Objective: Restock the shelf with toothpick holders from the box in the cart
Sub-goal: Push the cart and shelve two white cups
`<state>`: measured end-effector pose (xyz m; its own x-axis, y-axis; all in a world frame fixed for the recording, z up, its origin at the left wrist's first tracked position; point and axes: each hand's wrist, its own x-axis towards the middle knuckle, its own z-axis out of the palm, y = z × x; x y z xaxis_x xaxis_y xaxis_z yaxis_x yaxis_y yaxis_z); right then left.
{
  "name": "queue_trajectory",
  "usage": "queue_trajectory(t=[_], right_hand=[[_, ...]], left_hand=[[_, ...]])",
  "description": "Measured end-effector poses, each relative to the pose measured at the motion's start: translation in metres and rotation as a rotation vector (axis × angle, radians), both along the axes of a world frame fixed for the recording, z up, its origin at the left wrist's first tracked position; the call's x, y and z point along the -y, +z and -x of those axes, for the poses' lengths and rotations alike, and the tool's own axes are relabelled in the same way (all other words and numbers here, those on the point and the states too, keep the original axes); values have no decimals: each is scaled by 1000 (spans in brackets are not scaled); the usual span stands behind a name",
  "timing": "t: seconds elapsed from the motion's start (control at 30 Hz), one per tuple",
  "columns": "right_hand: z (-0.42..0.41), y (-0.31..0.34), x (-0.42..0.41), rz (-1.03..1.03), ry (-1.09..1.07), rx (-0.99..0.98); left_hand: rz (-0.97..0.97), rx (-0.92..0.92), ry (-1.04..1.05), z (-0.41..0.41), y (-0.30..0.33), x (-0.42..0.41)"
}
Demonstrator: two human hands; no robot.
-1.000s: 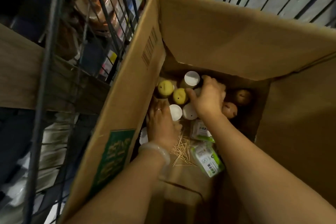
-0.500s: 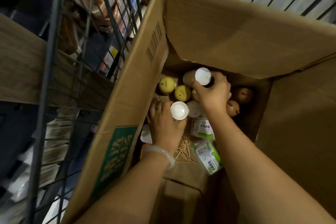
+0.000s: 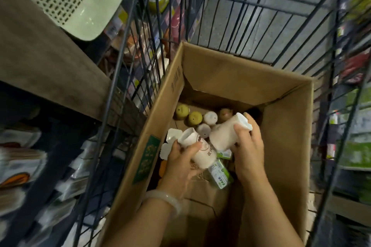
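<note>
Both hands have lifted: left hand (image 3: 181,164) grips one white holder (image 3: 201,151), right hand (image 3: 248,144) another (image 3: 225,134); beyond them more holders (image 3: 194,118) wait, shelving not begun

Dim store aisle under low light. Grey concrete floor (image 3: 236,26) visible at far side through black wire bars. Brown wooden shelf board (image 3: 50,62) at left, pale green perforated plastic basket (image 3: 74,0) above it. Blurred green packaged goods (image 3: 355,154) stacked at right.
</note>
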<state>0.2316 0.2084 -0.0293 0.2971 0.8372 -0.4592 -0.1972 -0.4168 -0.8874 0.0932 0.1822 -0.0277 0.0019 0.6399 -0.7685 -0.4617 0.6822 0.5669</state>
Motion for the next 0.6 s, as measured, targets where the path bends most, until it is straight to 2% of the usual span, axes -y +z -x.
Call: queue_trajectory(t=[0.2, 0.27, 0.4, 0.6], right_hand=[[9, 31, 22, 98, 72, -179], [12, 39, 31, 114, 168, -254], [11, 60, 51, 99, 339, -281], [14, 84, 85, 56, 389, -387]], left_hand=[[-102, 4, -101, 15, 37, 21], [-111, -16, -152, 20, 44, 32], [-131, -78, -200, 32, 54, 51], [-179, 26, -284, 53, 89, 81]])
